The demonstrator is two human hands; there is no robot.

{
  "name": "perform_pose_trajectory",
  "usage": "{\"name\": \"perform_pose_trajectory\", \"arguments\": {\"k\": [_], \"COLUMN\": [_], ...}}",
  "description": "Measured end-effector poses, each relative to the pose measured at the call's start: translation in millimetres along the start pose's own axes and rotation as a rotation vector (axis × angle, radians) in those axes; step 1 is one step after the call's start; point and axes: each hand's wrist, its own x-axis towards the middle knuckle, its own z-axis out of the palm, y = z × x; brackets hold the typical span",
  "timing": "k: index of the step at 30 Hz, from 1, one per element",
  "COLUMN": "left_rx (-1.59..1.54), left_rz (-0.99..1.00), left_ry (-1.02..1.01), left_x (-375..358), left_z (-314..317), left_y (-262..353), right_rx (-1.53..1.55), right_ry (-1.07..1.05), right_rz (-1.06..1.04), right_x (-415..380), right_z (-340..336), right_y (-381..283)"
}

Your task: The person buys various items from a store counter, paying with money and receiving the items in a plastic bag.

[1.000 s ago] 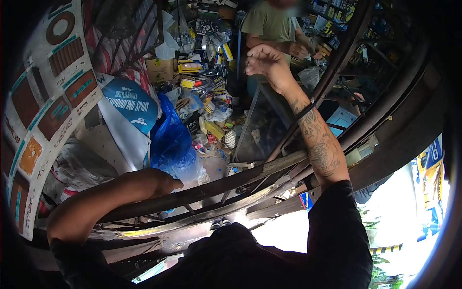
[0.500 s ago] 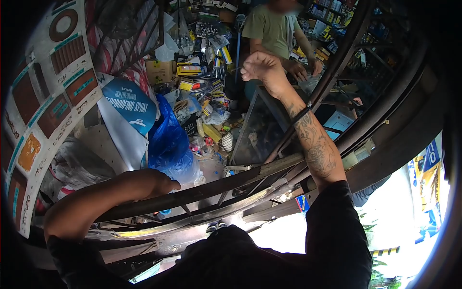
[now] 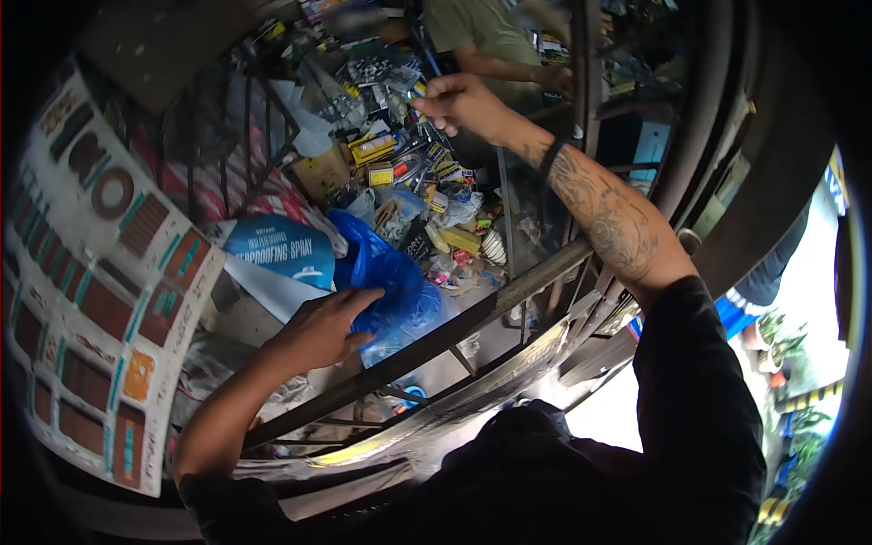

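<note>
My left hand [image 3: 318,334] is open, its fingers spread and stretched toward a crumpled blue plastic bag [image 3: 386,277]. It hovers inside a dark metal railing [image 3: 436,350], fingertips overlapping the bag's near edge in this view. My right hand [image 3: 468,109] is raised beyond the railing, fingers loosely bent and apart, with nothing seen in them. The tattooed right forearm, with a dark band at the wrist, crosses over the railing. Beneath that hand spreads a heap of small packaged goods [image 3: 377,150].
A person in a green shirt [image 3: 495,41] stands behind the heap. At left hangs a sample board [image 3: 109,272] with brown pieces. A blue waterproofing spray sign [image 3: 282,250] leans beside the bag. Dark metal bars [image 3: 586,73] rise at right; potted plants [image 3: 772,336] stand outside.
My left hand has come off the railing and reached in toward the blue bag, its fingers opening out. My right hand has turned and moved slightly left. The head view has rotated.
</note>
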Motion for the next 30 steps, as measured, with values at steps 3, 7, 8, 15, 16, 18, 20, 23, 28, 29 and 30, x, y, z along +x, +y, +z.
{"name": "perform_pose_trajectory", "arguments": {"k": [3,7,8,15,16,18,20,23,28,29,30], "left_rx": [0.04,0.261,0.251,0.107,0.054,-0.023,-0.119,-0.337,-0.414,-0.402,-0.494], "left_rz": [0.007,0.147,0.111,0.088,0.131,0.175,0.223,0.341,0.397,0.408,0.443], "left_ry": [0.025,0.262,0.31,0.479,0.478,0.462,0.418,0.383,0.433,0.471,0.495], "left_x": [18.5,68.6,85.0,200.5,215.0,237.3,262.7,305.4,347.6,354.3,357.6], "left_z": [-15.9,-63.5,-82.0,-145.4,-142.3,-137.0,-133.1,-127.1,-163.1,-175.9,-192.0], "left_y": [6.7,-8.0,-7.3,-4.6,-3.0,5.8,6.8,0.3,-6.8,-6.6,-6.4], "right_rx": [-0.005,0.038,0.054,0.226,0.195,0.312,0.372,0.45,0.445,0.156,-0.184], "right_ry": [0.028,0.1,0.116,0.336,0.374,0.411,0.451,0.474,0.57,0.452,0.351], "right_rz": [-0.006,0.053,0.072,0.198,0.207,0.206,0.222,0.215,0.183,0.088,-0.06], "right_x": [-1.3,-1.1,-0.8,-2.7,-2.0,-1.1,0.7,0.9,-3.1,4.0,3.7], "right_z": [-2.0,-17.0,-23.1,-55.4,-58.3,-65.4,-68.9,-67.3,-74.5,-90.1,-99.3], "right_y": [2.6,9.5,14.2,36.3,39.8,42.1,45.7,42.1,41.9,72.8,97.5]}}
